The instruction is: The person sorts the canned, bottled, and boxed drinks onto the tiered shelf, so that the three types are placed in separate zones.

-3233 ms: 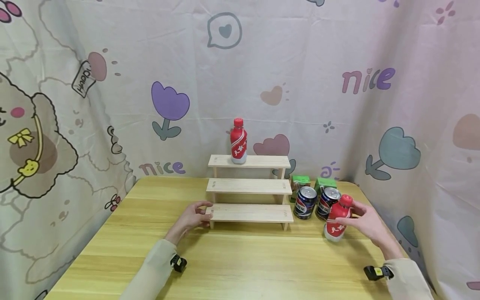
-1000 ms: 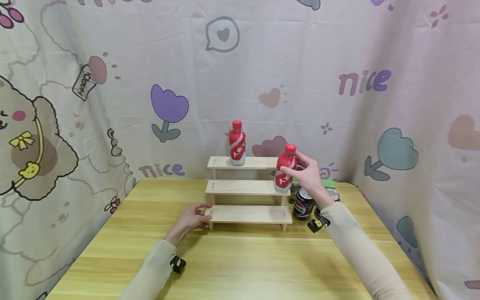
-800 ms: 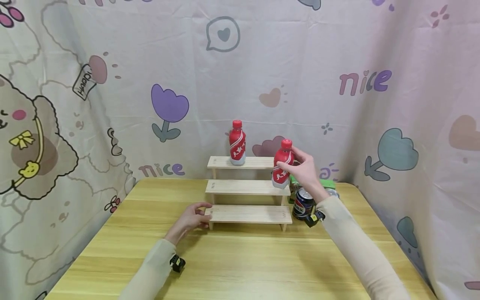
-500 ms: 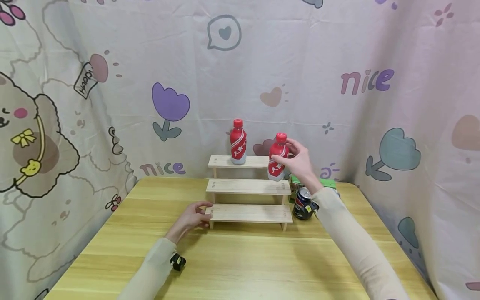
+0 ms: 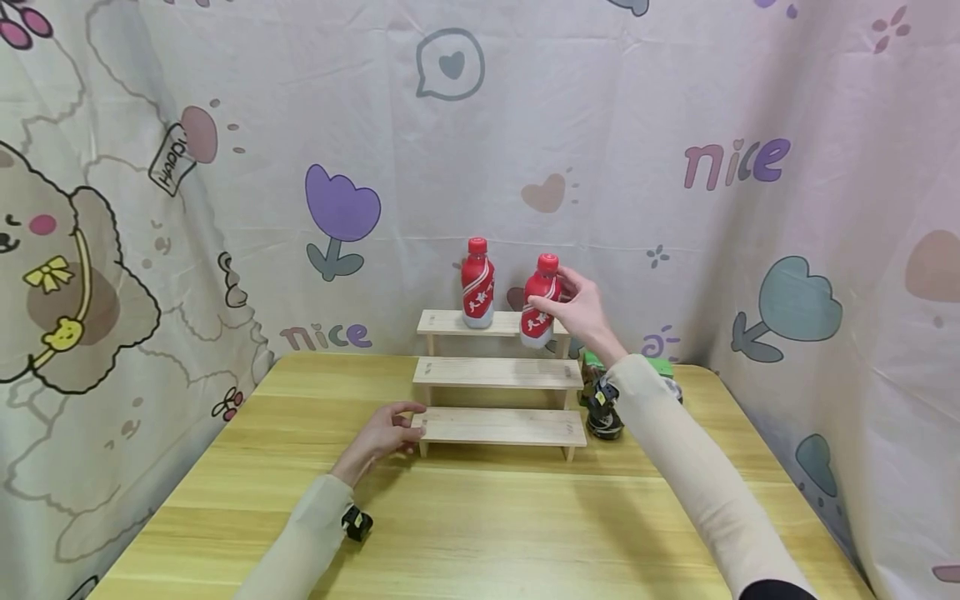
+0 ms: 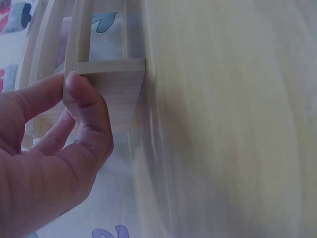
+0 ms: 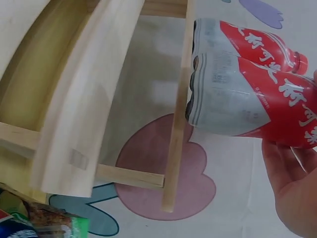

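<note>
A three-step wooden display stand (image 5: 498, 372) stands at the back of the table. My left hand (image 5: 384, 433) pinches the left end of its lowest board; in the left wrist view thumb and fingers (image 6: 89, 109) lie on either side of the board's edge. My right hand (image 5: 588, 312) grips a red-and-white plastic drink bottle (image 5: 542, 290) by its side, upright, its base overlapping the right part of the top board. In the right wrist view this bottle (image 7: 237, 96) has its base right at that board. A matching bottle (image 5: 477, 285) stands further left on the top board.
Right of the stand, a dark drink can (image 5: 604, 427) is partly covered by the right wrist camera. Green-topped cartons (image 5: 661, 367) are behind it, partly hidden by the sleeve. A printed curtain (image 5: 637, 100) hangs around the table (image 5: 480, 533).
My right hand has carried the bottle from beside the cans up and leftward to the top board, near the standing bottle. The left hand stays on the lowest board.
</note>
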Demonstrator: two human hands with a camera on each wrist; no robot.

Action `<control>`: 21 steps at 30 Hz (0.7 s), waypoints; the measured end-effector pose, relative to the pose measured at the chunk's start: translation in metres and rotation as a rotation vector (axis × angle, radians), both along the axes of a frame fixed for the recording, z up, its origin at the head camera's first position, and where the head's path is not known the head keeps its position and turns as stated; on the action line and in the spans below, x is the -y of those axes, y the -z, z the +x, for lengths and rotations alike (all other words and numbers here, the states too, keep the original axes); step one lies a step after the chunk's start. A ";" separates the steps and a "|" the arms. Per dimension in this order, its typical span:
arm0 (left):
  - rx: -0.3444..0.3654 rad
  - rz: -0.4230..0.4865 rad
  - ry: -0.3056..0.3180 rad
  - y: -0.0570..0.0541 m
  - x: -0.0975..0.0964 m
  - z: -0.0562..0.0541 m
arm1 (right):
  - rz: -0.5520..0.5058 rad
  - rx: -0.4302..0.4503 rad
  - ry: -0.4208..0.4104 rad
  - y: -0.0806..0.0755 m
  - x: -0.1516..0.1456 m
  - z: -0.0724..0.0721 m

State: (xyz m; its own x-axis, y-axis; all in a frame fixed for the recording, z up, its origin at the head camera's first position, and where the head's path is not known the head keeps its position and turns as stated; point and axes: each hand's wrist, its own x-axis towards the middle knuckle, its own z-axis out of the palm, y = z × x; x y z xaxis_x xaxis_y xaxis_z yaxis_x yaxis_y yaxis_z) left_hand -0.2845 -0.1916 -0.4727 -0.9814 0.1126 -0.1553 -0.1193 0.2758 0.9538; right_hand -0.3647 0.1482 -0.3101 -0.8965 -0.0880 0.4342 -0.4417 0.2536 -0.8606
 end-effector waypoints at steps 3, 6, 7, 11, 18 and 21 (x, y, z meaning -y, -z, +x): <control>0.001 0.001 -0.003 0.000 -0.001 0.000 | 0.012 -0.013 -0.006 -0.003 0.002 -0.005; -0.004 -0.004 0.003 0.000 0.000 0.000 | 0.013 -0.017 -0.008 -0.006 0.003 -0.010; -0.004 -0.003 0.002 0.000 0.000 -0.001 | 0.011 -0.018 -0.009 -0.007 0.003 -0.012; -0.019 -0.012 0.001 -0.001 -0.002 0.000 | 0.018 -0.030 -0.026 -0.010 0.005 -0.019; -0.005 0.027 0.005 -0.002 -0.002 0.001 | 0.076 -0.029 -0.048 -0.009 0.008 -0.028; 0.000 0.039 -0.009 -0.002 -0.001 0.002 | 0.091 -0.030 -0.059 -0.010 0.013 -0.032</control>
